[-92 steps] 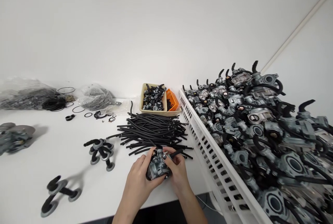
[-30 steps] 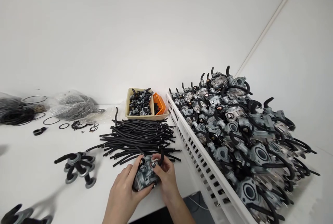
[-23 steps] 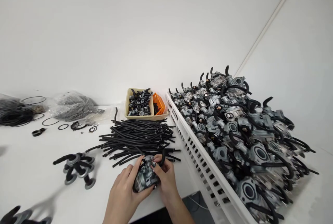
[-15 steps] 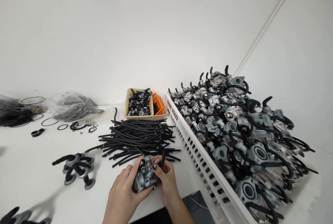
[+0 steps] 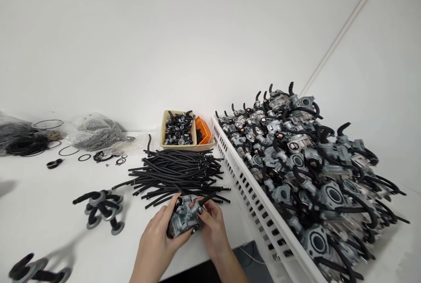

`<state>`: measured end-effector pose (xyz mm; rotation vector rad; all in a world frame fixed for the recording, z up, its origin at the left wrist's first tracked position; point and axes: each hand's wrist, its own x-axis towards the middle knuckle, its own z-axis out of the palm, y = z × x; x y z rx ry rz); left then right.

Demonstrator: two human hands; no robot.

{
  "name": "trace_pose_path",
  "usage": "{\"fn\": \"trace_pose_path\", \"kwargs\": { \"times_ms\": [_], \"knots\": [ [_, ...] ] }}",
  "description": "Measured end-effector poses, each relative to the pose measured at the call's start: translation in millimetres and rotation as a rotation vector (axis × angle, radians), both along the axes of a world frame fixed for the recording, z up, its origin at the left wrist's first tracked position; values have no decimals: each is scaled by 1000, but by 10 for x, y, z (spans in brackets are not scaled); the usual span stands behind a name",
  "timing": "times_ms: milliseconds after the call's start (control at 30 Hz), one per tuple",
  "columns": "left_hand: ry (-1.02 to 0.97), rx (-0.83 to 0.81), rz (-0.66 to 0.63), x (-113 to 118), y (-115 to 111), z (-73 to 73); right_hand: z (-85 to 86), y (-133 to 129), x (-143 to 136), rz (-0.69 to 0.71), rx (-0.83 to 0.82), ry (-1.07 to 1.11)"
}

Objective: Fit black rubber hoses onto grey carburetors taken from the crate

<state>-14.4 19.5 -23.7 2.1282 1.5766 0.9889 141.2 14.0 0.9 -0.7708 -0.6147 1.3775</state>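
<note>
Grey metal carburetor (image 5: 183, 219) was held by the left fingers (image 5: 171, 207), while the right fingers (image 5: 207, 218) pinched a black-tubed cap (image 5: 207, 198) at its side; beyond these fingers, black hoses (image 5: 180, 169) lay piled.

A clear plastic bag (image 5: 94, 133) rests on the table (image 5: 42, 195) near the wall (image 5: 197, 33). Bundled black rings (image 5: 28, 144) lie left of it. A pale strip (image 5: 344, 29) crosses the wall diagonally.

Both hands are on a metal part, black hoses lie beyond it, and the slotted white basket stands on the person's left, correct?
The side is wrong: the head view shows the white basket on the person's right. The left hand and right hand are on the metal part, black hoses beyond.
</note>
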Motion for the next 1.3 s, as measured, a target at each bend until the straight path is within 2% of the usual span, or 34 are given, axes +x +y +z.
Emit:
{"fn": "trace_pose_path", "kwargs": {
  "times_ms": [367,700,900,1100,1300],
  "knots": [
    [-71,-58,3,32,-48,96,-29,-26,8,-29,-20,85],
    [-93,-117,-9,59,-102,132,-78,-15,36,-80,-14,-126],
    [-84,-89,-38,81,-117,174,-133,-14,55,-86,-73,-253],
    [-96,-60,-33,103,-128,183,-124,16,27,-113,-11,-260],
    [-115,-132,-68,100,-130,206,-145,-8,45,-89,4,-247]
  ]
}}
